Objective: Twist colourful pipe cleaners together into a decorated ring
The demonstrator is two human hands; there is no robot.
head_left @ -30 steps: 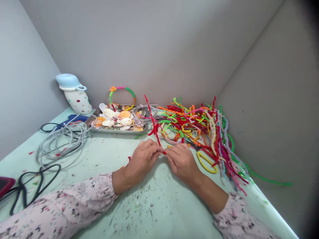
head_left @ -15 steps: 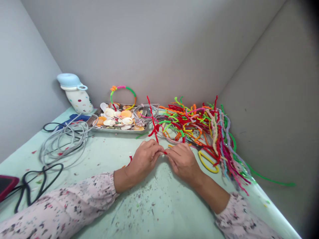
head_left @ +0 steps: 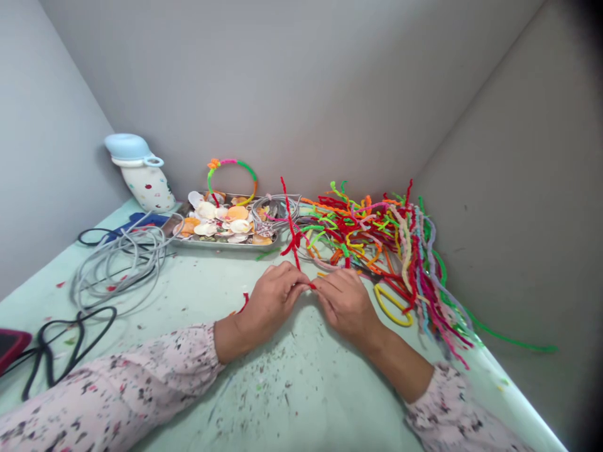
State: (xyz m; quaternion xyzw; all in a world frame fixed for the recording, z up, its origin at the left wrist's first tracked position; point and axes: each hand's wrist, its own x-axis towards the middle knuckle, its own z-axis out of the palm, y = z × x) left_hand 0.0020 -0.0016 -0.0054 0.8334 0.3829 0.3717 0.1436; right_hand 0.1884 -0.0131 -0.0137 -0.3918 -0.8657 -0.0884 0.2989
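Observation:
My left hand (head_left: 276,295) and my right hand (head_left: 346,304) meet over the middle of the table, fingertips pinched on a red pipe cleaner (head_left: 289,220). A short bit of it shows between the two pinches. Its long end stands up above my left hand, with a small red twisted knot partway along. Most of the held part is hidden by my fingers. Beyond my right hand lies a heap of coloured pipe cleaners (head_left: 367,232). A small red scrap (head_left: 244,302) lies behind my left wrist.
A metal tray (head_left: 221,245) of seashells stands at the back, with a multicoloured pipe-cleaner ring (head_left: 255,176) upright on it. At left are a white bottle (head_left: 148,185), coiled grey cable (head_left: 122,270), black cord (head_left: 78,351) and a red-edged device (head_left: 14,348). A yellow handle loop (head_left: 393,307) lies at right.
Both hands keep their pinch in nearly the same place. The upright end of the red pipe cleaner has tipped slightly to the right. The view has shifted a little.

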